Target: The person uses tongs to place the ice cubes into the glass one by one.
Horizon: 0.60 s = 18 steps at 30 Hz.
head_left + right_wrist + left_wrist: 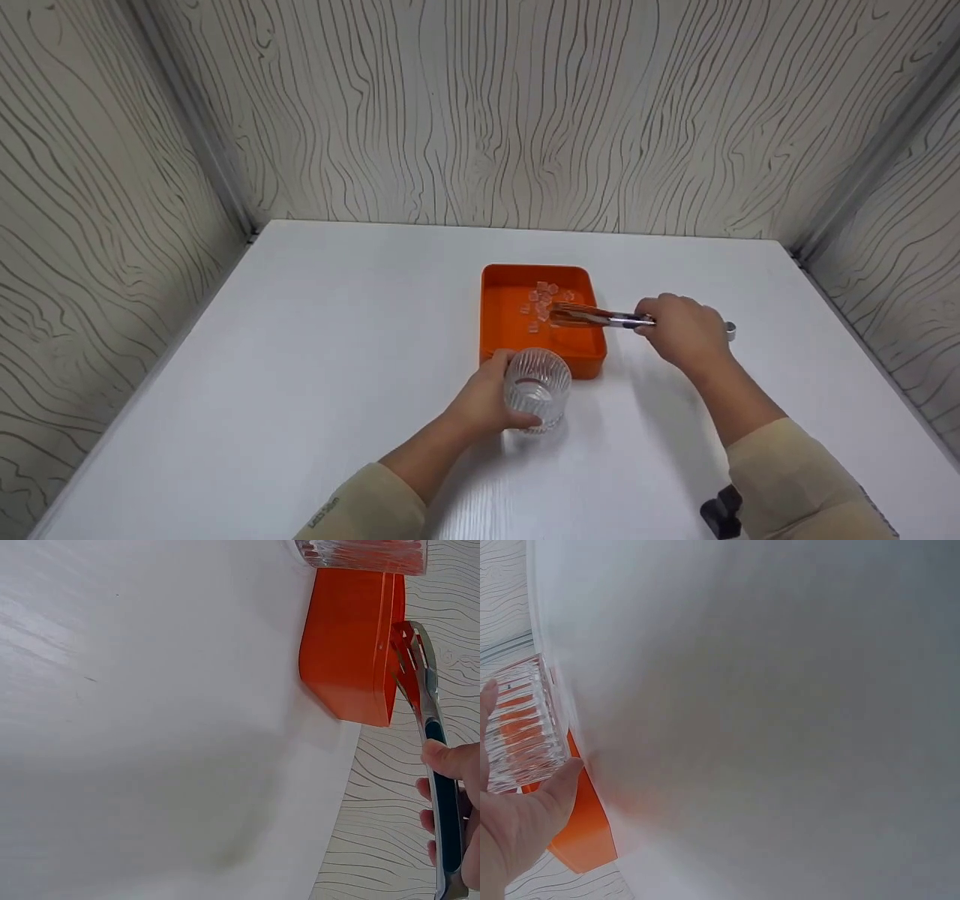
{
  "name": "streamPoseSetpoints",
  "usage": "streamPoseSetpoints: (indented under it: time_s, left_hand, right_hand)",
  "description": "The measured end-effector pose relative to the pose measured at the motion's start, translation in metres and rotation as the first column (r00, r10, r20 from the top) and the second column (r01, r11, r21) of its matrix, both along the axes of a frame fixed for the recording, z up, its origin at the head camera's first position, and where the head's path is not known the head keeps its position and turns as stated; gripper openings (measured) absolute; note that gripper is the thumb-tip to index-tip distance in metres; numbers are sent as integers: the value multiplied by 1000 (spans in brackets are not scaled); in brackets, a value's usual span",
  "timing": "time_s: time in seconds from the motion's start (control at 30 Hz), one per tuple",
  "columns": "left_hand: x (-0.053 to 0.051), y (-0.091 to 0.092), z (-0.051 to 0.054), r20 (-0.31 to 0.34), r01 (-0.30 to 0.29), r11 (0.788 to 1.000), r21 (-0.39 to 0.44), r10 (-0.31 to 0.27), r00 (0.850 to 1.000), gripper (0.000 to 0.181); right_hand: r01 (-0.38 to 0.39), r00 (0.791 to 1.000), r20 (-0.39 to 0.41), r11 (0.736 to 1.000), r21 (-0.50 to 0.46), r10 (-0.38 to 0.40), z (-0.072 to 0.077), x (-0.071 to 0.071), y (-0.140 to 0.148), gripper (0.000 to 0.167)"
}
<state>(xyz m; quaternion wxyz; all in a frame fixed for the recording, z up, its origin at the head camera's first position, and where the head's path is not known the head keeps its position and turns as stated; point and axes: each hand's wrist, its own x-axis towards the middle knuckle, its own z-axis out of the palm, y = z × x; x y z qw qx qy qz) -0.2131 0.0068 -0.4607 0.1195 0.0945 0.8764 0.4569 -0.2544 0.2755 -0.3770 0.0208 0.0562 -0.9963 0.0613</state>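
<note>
My left hand grips a clear ribbed glass just in front of an orange tray. In the left wrist view the thumb and fingers curl round the glass. My right hand holds metal tongs with dark grips, seen closely in the right wrist view. The tongs' slotted heads reach over the right rim into the tray. Several clear cubes, like ice, lie in the tray near the tong tips. Whether a cube sits between the tips cannot be told.
A white table carries everything. Wood-patterned panels stand along its back and both sides. A small black object lies by the right sleeve at the front.
</note>
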Motion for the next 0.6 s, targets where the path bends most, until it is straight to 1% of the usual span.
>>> streamPoseSetpoints:
  time_s: [0.17,0.37,0.6]
  left_hand:
    - [1,0,-1,3,0,1000,2,0,1000,82]
    - [0,0,-1,-3,5,1000,3,-5,1000,82]
    - [0,-2,-1,15,-7,1000,17,7,1000,83]
  right_hand:
    - [-18,1000,-6,999,-28,17,9,6,5,12]
    - [-60,998,-28,997,-54,58,19,15,10,13]
    - [-94,995,-35,993,-76,92,30,23,10,14]
